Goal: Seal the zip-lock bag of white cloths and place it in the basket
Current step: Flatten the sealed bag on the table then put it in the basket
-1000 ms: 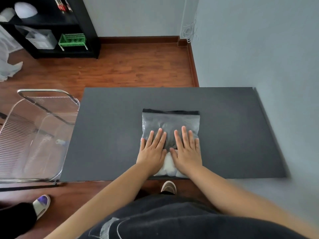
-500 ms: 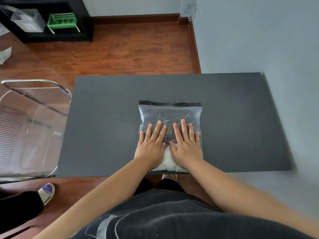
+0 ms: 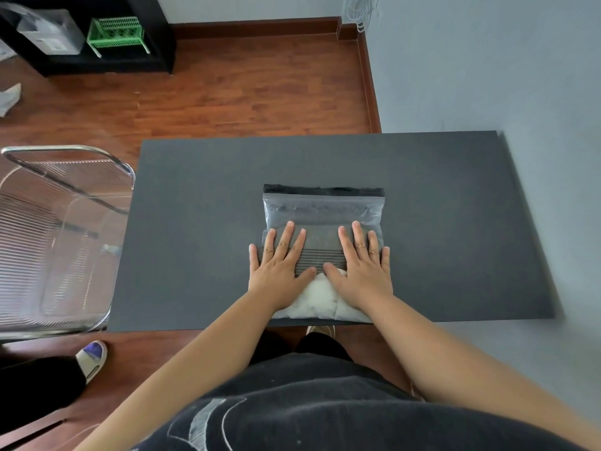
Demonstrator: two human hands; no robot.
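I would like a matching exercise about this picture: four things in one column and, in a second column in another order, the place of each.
Things:
1. zip-lock bag
2. basket
3. green crate
4. white cloths

Places:
A. on the black shelf, far left
B. beside the table's left edge
C. flat on the table, under both hands
D. in the bag's near end, between the wrists

Pairs: 1-C, 2-B, 3-A, 4-D

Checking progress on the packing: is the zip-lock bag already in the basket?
No, the zip-lock bag lies flat on the dark table under the left hand and right hand, while the basket stands beside the table.
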